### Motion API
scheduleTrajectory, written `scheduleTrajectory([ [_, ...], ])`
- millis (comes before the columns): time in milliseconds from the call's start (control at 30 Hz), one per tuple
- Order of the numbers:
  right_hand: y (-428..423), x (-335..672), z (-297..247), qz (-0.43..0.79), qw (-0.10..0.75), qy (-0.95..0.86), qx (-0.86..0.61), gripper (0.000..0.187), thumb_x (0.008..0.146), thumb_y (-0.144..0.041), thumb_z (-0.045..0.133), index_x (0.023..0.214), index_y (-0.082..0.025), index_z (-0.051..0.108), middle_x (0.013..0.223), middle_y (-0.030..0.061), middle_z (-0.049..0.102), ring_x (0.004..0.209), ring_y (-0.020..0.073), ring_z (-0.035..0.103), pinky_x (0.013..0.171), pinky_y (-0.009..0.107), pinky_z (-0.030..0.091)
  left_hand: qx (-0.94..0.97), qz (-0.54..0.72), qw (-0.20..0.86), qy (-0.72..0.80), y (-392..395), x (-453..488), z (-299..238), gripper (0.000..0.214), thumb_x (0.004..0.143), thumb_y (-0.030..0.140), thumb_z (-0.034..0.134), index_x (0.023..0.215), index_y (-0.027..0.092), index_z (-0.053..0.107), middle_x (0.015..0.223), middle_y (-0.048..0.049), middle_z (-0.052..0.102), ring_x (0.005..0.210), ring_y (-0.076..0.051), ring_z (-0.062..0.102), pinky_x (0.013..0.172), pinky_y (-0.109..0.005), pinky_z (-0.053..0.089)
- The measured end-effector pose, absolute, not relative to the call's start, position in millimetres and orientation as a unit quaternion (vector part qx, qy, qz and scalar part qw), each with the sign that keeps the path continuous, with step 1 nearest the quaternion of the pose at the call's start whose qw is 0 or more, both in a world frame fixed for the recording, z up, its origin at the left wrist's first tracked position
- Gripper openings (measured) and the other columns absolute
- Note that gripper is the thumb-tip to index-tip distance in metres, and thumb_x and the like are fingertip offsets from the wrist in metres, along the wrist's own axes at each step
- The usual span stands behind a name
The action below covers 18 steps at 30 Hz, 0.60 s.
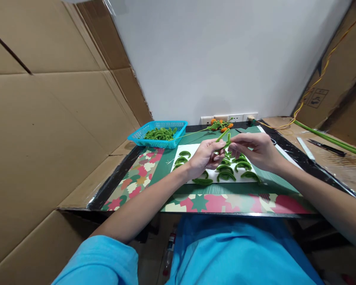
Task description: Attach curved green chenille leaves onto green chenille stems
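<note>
My left hand (209, 155) is closed in a pinch on a fuzzy green chenille stem (223, 135), whose ends stick up above the fingers. Close against it on the right, my right hand (256, 150) has its thumb and fingertips together at the same chenille stem; the exact contact is partly hidden. Beneath both hands lies a white sheet (182, 148) bearing rows of curved green chenille pieces (225, 175). Some of these pieces are covered by my hands.
A blue plastic basket (182, 126) with many green pieces stands at the back left. Orange and green chenille flowers (222, 125) lie near the wall sockets (236, 118). On the right are a white-handled tool (305, 148), a dark pointed tool (328, 147) and long green stems (332, 139). Cardboard (47, 130) walls the left.
</note>
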State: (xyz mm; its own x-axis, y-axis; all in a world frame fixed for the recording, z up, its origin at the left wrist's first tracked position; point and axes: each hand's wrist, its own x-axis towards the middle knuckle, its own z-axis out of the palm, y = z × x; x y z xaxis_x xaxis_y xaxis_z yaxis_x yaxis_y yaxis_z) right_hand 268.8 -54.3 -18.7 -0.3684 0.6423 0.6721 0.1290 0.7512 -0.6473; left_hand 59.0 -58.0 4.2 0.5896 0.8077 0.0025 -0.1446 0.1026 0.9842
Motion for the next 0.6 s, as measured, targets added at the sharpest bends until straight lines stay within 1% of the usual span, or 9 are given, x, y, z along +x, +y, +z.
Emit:
scheduleTrajectory([
  [133,-56,269,-18,0.151,0.483,-0.826,-0.248,0.019,0.105,-0.03,0.06,0.096,-0.019,0.072,0.071,0.0006,0.068,0.057,0.0125,0.063,0.055,0.025,0.052,0.562,0.33,0.702,0.288,-57,58,3,0.038,0.088,0.041,0.073,0.074,0.02,0.044,0.059,0.0089,0.034,0.044,-0.003,0.021,0.037,-0.014,0.016],
  [267,-57,270,-17,0.038,0.452,-0.862,-0.224,0.019,0.105,-0.024,0.057,0.093,-0.019,0.071,0.074,0.0027,0.068,0.061,0.0132,0.06,0.055,0.025,0.045,0.56,0.317,0.711,0.282,-57,56,1,0.042,0.088,0.042,0.076,0.074,0.02,0.044,0.06,0.0092,0.031,0.045,-0.003,0.021,0.037,-0.014,0.018],
  [333,-58,271,-18,0.004,0.444,-0.872,-0.206,0.02,0.105,-0.022,0.057,0.091,-0.019,0.071,0.075,0.0035,0.067,0.062,0.0133,0.057,0.055,0.026,0.043,0.557,0.308,0.719,0.279,-57,55,-1,0.041,0.088,0.041,0.077,0.075,0.019,0.045,0.06,0.009,0.033,0.045,-0.003,0.022,0.037,-0.014,0.019],
  [500,-62,270,-19,0.0,0.452,-0.872,-0.187,0.027,0.103,-0.02,0.059,0.079,-0.019,0.072,0.069,0.0032,0.064,0.057,0.0126,0.053,0.053,0.027,0.04,0.553,0.277,0.74,0.266,-56,54,0,0.036,0.089,0.04,0.075,0.078,0.019,0.048,0.057,0.0088,0.039,0.041,-0.003,0.027,0.035,-0.014,0.021],
  [600,-65,268,-18,0.02,0.457,-0.867,-0.197,0.027,0.102,-0.025,0.061,0.079,-0.021,0.076,0.067,0.0033,0.065,0.054,0.0126,0.052,0.051,0.027,0.041,0.55,0.264,0.747,0.264,-56,53,0,0.039,0.089,0.042,0.075,0.078,0.02,0.046,0.056,0.0087,0.04,0.038,-0.003,0.029,0.035,-0.014,0.021],
])
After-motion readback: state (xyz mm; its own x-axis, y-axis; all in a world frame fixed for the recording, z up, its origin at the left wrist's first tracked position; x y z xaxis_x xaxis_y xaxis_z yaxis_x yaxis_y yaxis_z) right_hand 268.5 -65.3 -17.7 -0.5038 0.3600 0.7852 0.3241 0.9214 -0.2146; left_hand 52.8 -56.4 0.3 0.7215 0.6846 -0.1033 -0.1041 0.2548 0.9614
